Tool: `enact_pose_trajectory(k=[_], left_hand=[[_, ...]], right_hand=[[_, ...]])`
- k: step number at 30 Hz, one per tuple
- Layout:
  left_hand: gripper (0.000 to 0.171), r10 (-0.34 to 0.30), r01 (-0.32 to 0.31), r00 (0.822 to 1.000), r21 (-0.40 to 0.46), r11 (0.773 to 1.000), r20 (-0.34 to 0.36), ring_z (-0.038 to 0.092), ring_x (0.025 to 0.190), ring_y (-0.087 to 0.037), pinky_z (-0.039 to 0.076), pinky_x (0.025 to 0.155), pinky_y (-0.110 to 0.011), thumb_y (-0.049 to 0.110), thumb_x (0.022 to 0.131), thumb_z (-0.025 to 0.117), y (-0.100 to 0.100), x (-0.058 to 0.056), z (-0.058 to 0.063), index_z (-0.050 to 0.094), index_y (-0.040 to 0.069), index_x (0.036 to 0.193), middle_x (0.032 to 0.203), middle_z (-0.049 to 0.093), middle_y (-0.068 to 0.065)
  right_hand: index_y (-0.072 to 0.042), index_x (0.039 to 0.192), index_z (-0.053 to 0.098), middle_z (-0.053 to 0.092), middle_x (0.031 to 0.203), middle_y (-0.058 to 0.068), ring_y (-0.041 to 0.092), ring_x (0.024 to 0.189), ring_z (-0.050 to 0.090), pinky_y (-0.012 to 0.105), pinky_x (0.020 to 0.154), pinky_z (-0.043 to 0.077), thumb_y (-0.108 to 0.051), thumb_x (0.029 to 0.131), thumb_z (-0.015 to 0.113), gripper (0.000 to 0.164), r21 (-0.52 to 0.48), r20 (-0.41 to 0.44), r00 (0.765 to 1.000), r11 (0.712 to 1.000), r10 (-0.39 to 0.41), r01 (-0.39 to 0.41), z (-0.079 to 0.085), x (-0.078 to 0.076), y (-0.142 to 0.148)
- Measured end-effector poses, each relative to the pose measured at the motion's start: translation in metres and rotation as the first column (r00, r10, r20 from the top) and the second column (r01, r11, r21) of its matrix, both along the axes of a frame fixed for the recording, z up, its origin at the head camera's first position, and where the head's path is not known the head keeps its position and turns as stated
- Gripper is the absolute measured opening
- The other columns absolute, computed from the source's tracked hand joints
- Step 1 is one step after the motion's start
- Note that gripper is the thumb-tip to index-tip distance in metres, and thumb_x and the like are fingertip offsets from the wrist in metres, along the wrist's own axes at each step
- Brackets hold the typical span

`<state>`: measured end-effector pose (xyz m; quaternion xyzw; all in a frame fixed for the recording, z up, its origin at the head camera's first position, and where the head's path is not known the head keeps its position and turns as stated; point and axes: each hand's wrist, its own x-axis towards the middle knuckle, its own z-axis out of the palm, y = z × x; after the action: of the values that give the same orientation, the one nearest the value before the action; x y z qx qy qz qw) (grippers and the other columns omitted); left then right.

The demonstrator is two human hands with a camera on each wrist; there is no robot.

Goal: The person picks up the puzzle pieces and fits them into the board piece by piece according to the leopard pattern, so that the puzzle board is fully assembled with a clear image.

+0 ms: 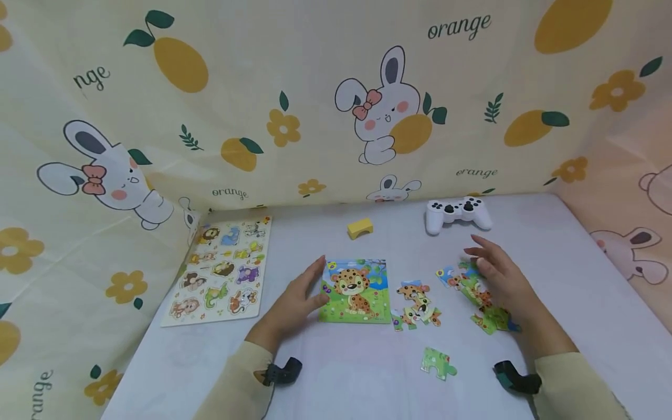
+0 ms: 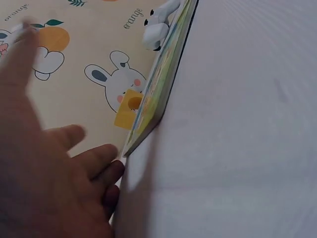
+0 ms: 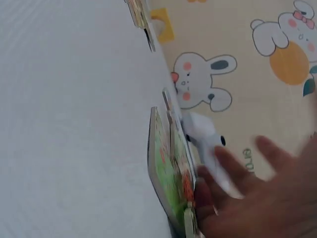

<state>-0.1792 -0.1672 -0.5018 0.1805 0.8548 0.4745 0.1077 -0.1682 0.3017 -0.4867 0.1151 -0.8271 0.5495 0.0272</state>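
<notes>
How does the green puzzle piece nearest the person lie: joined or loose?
Loose: the green piece lies alone, touching no other puzzle pieces.

L hand (image 1: 296,300) + R hand (image 1: 501,280): bare. Behind each, long slv, pale beige, plain, slightly loose: L sleeve (image 1: 236,379), R sleeve (image 1: 574,385), same colour, cuffs stopping short of the hand. Wrist cams both blk, chunky, hooked shape. L cam (image 1: 286,371) sits behind L hand on inboard side, rounded end, small brownish patch at the strap. R cam (image 1: 517,379) mirrors it behind R hand, dk greenish face at inboard end. Thin dk line runs back from L cam; can't tell if cable.
</notes>
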Motion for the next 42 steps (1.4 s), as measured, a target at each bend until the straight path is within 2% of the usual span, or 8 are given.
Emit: enact_pose_trajectory(k=[4,8,16,22,30,35,39,42], left_hand=[[0.1,0.005,-0.008,1.0,-0.17,0.985,-0.018,0.02,0.163,-0.029,0.015,0.127,-0.063,0.061,0.095,0.079,0.004,0.002,0.0,0.025,0.035,0.175,0.178,0.026,0.005],[0.114,-0.045,0.022,0.996,-0.295,0.955,-0.072,0.018,0.164,-0.021,0.015,0.129,-0.056,0.067,0.084,0.083,0.002,-0.001,0.0,0.025,0.03,0.176,0.178,0.023,0.01],[0.117,-0.118,0.059,0.986,-0.411,0.91,-0.12,0.011,0.165,-0.016,0.012,0.129,-0.054,0.073,0.083,0.079,-0.004,-0.007,0.001,0.03,0.018,0.174,0.179,0.016,0.012],[0.119,-0.118,0.057,0.986,-0.432,0.9,-0.116,0.007,0.165,-0.015,0.011,0.129,-0.053,0.077,0.083,0.076,-0.004,-0.006,0.001,0.028,0.016,0.173,0.179,0.012,0.01],[0.117,-0.112,0.051,0.987,-0.427,0.903,-0.119,0.008,0.165,-0.015,0.012,0.129,-0.051,0.075,0.083,0.077,-0.002,-0.005,0.001,0.029,0.016,0.173,0.179,0.012,0.011],[0.117,-0.121,0.055,0.985,-0.438,0.898,-0.125,0.007,0.165,-0.018,0.01,0.129,-0.056,0.074,0.084,0.076,-0.001,-0.003,0.004,0.029,0.014,0.173,0.18,0.012,0.007],[0.117,-0.137,0.06,0.982,-0.47,0.881,-0.131,0.003,0.165,-0.017,-0.001,0.129,-0.058,0.076,0.086,0.072,0.0,-0.002,0.004,0.026,0.015,0.174,0.18,0.009,0.007],[0.116,-0.145,0.061,0.98,-0.493,0.868,-0.134,0.001,0.165,-0.017,-0.005,0.129,-0.057,0.078,0.088,0.07,0.001,-0.002,0.004,0.024,0.015,0.174,0.181,0.007,0.007]], right_hand=[[-0.003,0.168,0.036,0.04,0.164,0.029,0.055,0.148,0.034,0.076,0.112,0.037,-0.035,0.111,0.067,0.072,0.256,0.117,0.993,0.966,0.019,-0.048,-0.005,-0.005,0.0],[0.002,0.156,0.053,0.038,0.163,0.028,0.057,0.149,0.025,0.084,0.111,0.027,-0.036,0.107,0.074,0.066,0.385,0.1,0.995,0.921,0.022,-0.059,-0.006,-0.005,-0.007],[0.0,0.134,0.071,0.041,0.159,0.029,0.06,0.145,0.027,0.084,0.109,0.028,-0.029,0.107,0.075,0.04,0.432,0.077,0.997,0.902,-0.015,-0.02,-0.005,-0.008,-0.012],[-0.002,0.151,0.062,0.037,0.163,0.03,0.059,0.145,0.024,0.084,0.107,0.029,-0.03,0.108,0.073,0.052,0.467,0.085,0.996,0.883,0.001,-0.041,-0.003,-0.009,-0.015],[0.0,0.152,0.056,0.036,0.163,0.03,0.057,0.146,0.021,0.083,0.11,0.027,-0.032,0.107,0.075,0.058,0.453,0.127,0.991,0.891,-0.042,-0.02,-0.001,-0.01,-0.018],[0.0,0.151,0.05,0.056,0.144,0.026,0.051,0.138,0.041,0.079,0.109,0.033,-0.029,0.104,0.079,0.062,0.41,0.145,0.986,0.912,-0.084,0.017,0.0,-0.009,-0.02],[-0.003,0.146,0.056,0.066,0.118,0.014,0.039,0.118,0.059,0.066,0.102,0.046,-0.023,0.103,0.081,0.054,0.39,0.099,0.989,0.919,-0.108,0.061,0.0,-0.007,-0.023],[-0.006,0.144,0.062,0.066,0.108,0.008,0.032,0.104,0.06,0.046,0.088,0.054,-0.02,0.104,0.079,0.045,0.378,0.064,0.99,0.922,-0.123,0.09,0.003,-0.004,-0.024]])
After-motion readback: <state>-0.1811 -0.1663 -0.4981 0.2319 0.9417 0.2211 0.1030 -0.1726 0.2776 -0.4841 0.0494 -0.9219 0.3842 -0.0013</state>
